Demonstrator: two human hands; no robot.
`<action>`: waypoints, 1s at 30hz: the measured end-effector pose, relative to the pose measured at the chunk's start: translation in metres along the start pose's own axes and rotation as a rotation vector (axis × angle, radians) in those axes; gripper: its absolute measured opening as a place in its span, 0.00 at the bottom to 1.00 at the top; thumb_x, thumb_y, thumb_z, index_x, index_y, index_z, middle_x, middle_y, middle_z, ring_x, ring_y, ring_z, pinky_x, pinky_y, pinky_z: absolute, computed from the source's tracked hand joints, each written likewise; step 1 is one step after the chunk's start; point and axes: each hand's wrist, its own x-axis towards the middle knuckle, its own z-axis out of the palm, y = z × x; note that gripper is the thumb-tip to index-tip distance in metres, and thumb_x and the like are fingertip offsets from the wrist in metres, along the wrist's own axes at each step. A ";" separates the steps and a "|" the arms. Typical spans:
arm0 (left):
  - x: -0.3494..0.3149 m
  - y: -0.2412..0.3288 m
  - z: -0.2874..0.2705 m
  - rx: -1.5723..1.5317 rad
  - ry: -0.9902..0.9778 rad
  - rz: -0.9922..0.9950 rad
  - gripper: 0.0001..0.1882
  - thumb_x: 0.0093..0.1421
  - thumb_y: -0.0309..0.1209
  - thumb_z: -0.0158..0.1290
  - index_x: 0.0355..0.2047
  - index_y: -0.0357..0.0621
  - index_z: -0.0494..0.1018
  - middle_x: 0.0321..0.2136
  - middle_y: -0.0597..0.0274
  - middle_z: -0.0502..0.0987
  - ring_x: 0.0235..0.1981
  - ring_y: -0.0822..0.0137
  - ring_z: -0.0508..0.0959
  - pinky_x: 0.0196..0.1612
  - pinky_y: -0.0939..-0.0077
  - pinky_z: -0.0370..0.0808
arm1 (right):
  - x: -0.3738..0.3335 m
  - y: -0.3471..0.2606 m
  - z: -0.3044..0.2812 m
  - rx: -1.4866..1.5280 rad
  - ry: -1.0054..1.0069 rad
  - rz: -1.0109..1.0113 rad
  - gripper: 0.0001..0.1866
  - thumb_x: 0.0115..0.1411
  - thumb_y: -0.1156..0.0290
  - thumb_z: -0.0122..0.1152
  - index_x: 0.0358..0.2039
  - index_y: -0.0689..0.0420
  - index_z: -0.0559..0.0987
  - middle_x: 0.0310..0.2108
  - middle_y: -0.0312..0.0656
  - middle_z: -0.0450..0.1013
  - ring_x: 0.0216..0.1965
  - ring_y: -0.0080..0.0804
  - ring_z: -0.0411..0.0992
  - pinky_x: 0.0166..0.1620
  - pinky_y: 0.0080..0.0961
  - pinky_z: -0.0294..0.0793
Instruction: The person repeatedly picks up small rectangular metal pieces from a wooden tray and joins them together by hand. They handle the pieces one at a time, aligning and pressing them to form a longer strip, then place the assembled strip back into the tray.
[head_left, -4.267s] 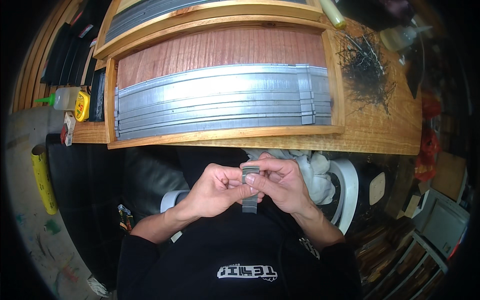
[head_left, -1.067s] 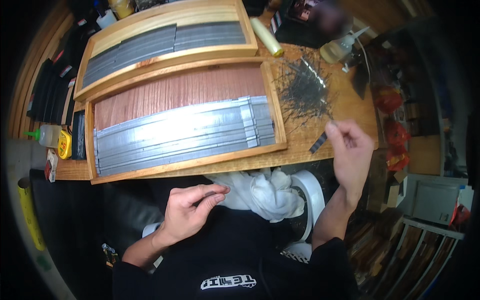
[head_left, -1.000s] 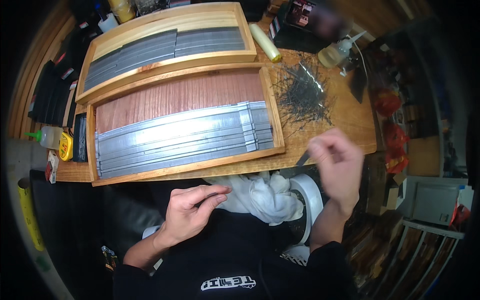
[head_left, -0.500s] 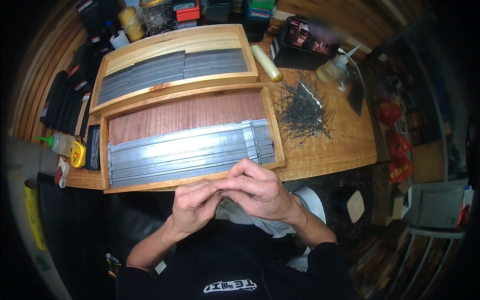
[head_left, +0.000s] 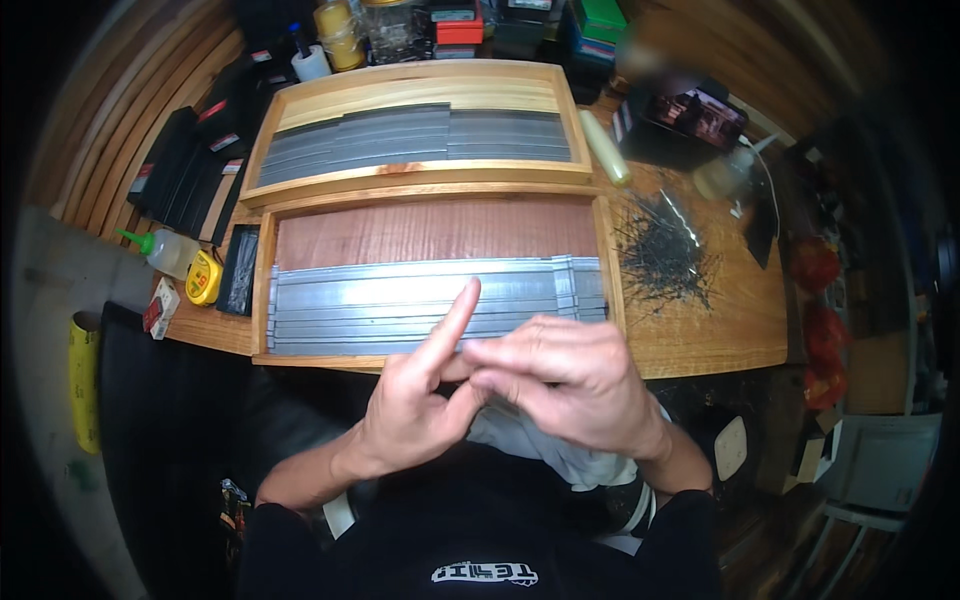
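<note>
My left hand (head_left: pixel 415 410) and my right hand (head_left: pixel 570 375) meet in front of the near wooden tray (head_left: pixel 607 265), over its front edge. On the left, the index finger points up and away while the thumb and other fingers curl against the right fingertips. The right thumb and fingers are pinched together. Whatever lies between the fingertips is hidden. Long, shiny grey metal strips (head_left: pixel 400 285) lie side by side in the tray's near part, with short pieces (head_left: pixel 566 285) across their right end. Its reddish wooden bottom (head_left: pixel 420 228) shows behind them.
A second wooden tray (head_left: pixel 440 174) with darker grey strips (head_left: pixel 395 135) stands behind. Right of the trays lie a tangle of thin dark slivers (head_left: pixel 660 250) and a pale roll (head_left: pixel 604 150). At left are a yellow tape measure (head_left: pixel 205 277), a green-tipped bottle (head_left: pixel 170 252) and a black box (head_left: pixel 240 270).
My left index finger has straightened out from the joined hands. The hands have spread slightly apart at the knuckles, still meeting at the fingertips. The whole view has shifted, with the trays now further right.
</note>
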 end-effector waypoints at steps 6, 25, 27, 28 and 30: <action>0.059 -0.002 -0.034 -0.279 0.052 -0.171 0.47 0.66 0.26 0.59 0.73 0.30 0.38 0.42 0.49 0.83 0.44 0.65 0.84 0.49 0.70 0.82 | 0.092 0.030 -0.033 -0.011 -0.079 0.189 0.11 0.59 0.72 0.71 0.41 0.62 0.87 0.34 0.45 0.84 0.32 0.26 0.81 0.36 0.25 0.82; 0.143 -0.058 -0.085 0.861 -0.222 0.322 0.30 0.62 0.38 0.62 0.59 0.34 0.68 0.56 0.47 0.73 0.55 0.50 0.73 0.59 0.59 0.69 | 0.235 0.173 -0.050 -0.131 0.090 0.651 0.11 0.58 0.72 0.73 0.42 0.60 0.86 0.37 0.41 0.83 0.37 0.27 0.80 0.39 0.22 0.82; 0.146 -0.061 -0.081 0.850 -0.231 0.280 0.30 0.62 0.39 0.62 0.59 0.35 0.68 0.56 0.48 0.73 0.56 0.50 0.73 0.59 0.59 0.70 | 0.229 0.190 -0.050 -0.228 0.160 0.528 0.12 0.55 0.72 0.74 0.40 0.61 0.87 0.37 0.46 0.84 0.37 0.31 0.81 0.43 0.25 0.81; 0.145 -0.062 -0.081 0.846 -0.216 0.298 0.30 0.62 0.39 0.62 0.59 0.35 0.68 0.56 0.48 0.73 0.56 0.50 0.73 0.59 0.59 0.70 | 0.228 0.188 -0.047 -0.270 0.190 0.463 0.12 0.54 0.72 0.75 0.39 0.61 0.87 0.36 0.48 0.84 0.37 0.33 0.82 0.45 0.27 0.81; 0.144 -0.066 -0.082 0.836 -0.189 0.337 0.31 0.62 0.39 0.62 0.59 0.35 0.69 0.56 0.48 0.74 0.56 0.51 0.73 0.59 0.58 0.69 | 0.223 0.183 -0.046 -0.328 0.218 0.429 0.12 0.57 0.70 0.73 0.40 0.62 0.87 0.37 0.47 0.84 0.38 0.32 0.81 0.49 0.27 0.79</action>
